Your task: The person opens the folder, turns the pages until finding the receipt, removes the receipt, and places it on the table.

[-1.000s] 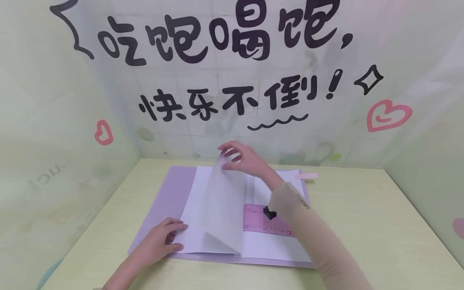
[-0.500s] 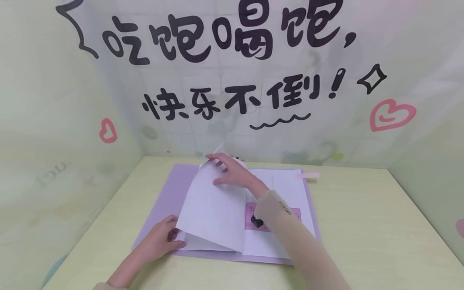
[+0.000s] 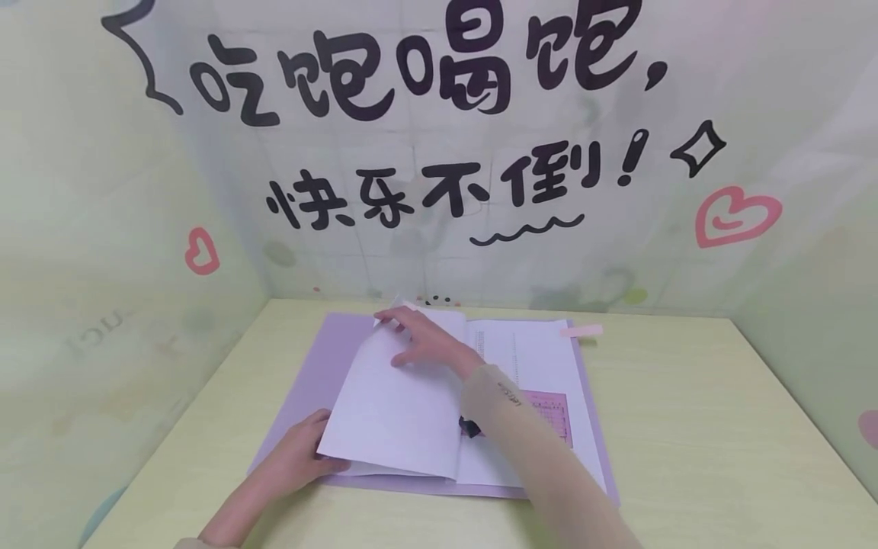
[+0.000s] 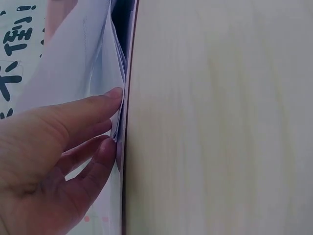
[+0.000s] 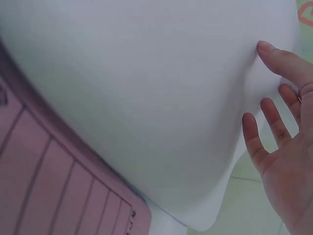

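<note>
A booklet with a purple cover (image 3: 312, 374) lies spread on the table. In the head view, my right hand (image 3: 425, 339) reaches across it, touching a white page (image 3: 391, 412) that bows over the left side. Its thumb is spread apart from the fingers at the page's upper part, and the right wrist view has the palm (image 5: 288, 181) beside the bulging sheet. My left hand (image 3: 291, 457) rests at the lower left corner of the pages, partly covered by the turned page. Up close, its thumb (image 4: 95, 107) and fingertips touch the stacked page edges (image 4: 120, 68).
A pink, lined, card-like piece (image 3: 549, 415) lies on the right-hand page (image 3: 542, 351), partly behind the right sleeve (image 3: 528, 435). A pale pink tab (image 3: 581, 331) sticks out at the upper right. Behind the pale wooden table (image 3: 700, 427) stands a printed backdrop (image 3: 439, 259).
My right hand has moved left and down, carrying the page over until it lies lower across the left side. My left hand stays near the corner, now partly under the page.
</note>
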{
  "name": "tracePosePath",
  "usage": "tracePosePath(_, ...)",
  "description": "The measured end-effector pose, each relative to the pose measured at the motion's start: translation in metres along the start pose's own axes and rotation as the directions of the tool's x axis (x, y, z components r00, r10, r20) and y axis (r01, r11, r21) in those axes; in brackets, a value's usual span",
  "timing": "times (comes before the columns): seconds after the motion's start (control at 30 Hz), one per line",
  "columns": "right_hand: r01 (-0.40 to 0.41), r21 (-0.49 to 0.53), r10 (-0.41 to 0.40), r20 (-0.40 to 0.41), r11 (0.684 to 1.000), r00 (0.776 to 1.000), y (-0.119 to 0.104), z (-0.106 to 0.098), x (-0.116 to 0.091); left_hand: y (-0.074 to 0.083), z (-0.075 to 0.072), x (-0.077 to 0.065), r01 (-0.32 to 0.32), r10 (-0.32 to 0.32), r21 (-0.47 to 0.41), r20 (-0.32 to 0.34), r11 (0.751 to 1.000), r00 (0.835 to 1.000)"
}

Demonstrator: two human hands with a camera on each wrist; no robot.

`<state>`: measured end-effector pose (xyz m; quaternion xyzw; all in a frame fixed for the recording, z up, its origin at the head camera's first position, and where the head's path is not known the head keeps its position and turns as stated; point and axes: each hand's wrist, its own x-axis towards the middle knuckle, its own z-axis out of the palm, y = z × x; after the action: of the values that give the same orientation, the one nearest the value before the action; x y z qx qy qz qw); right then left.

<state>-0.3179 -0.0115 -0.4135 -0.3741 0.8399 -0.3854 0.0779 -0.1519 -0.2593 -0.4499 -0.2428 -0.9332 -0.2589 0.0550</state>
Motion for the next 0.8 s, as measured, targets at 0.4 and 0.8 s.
tracePosePath(0.4, -0.119, -0.082, 0.122, 0.036, 0.99, 0.992, 0.004, 0.017, 0.0, 0.0, 0.002, -0.001, 0.042, -0.042, 0.013, 0.023, 0.999, 0.999)
tracePosePath(0.8, -0.108, -0.181, 0.122, 0.066, 0.977, 0.99, 0.006, 0.024, 0.001, -0.003, -0.007, -0.003, 0.16, -0.121, -0.257, 0.159, 0.953, 0.98)
